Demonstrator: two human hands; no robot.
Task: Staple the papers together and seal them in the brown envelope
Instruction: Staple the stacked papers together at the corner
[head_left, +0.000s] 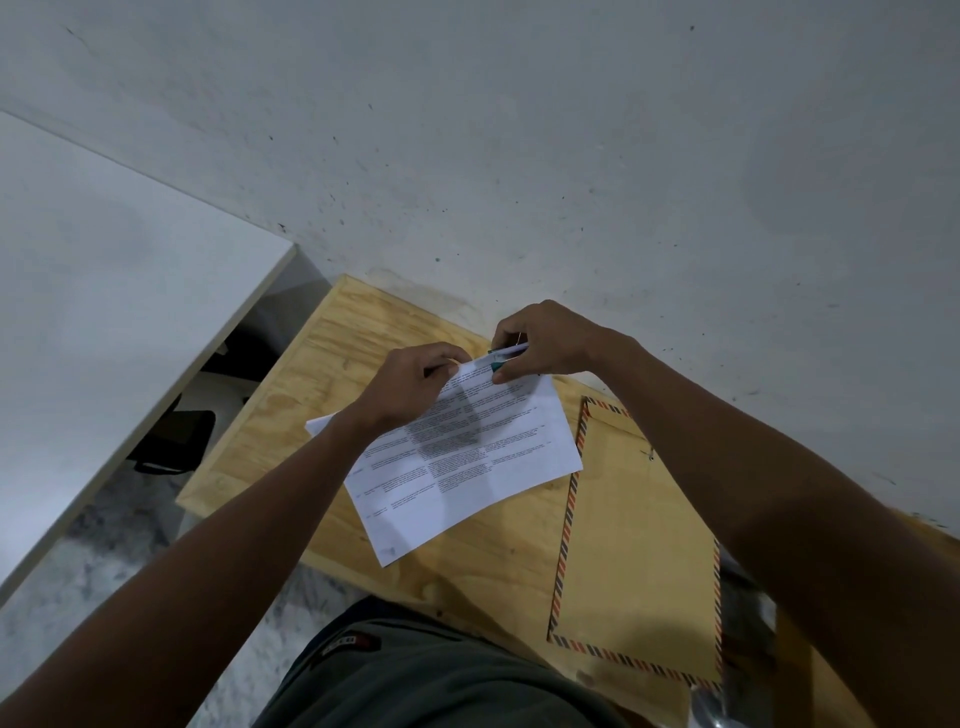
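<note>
Pinching the papers' (467, 452) far corner, the left hand (410, 384) steadies them while the right hand (545, 340) grips one stapler (501, 360) there; one brown envelope (639, 545) lies beside.

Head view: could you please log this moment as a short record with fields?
surface: wooden board
papers: printed sheets on the board, far corner lifted
left hand: pinches the papers' far edge
right hand: grips a small stapler at the same corner
envelope: brown, striped border, flat on the board, right of the papers, apart from them
task state: papers not in the envelope
</note>
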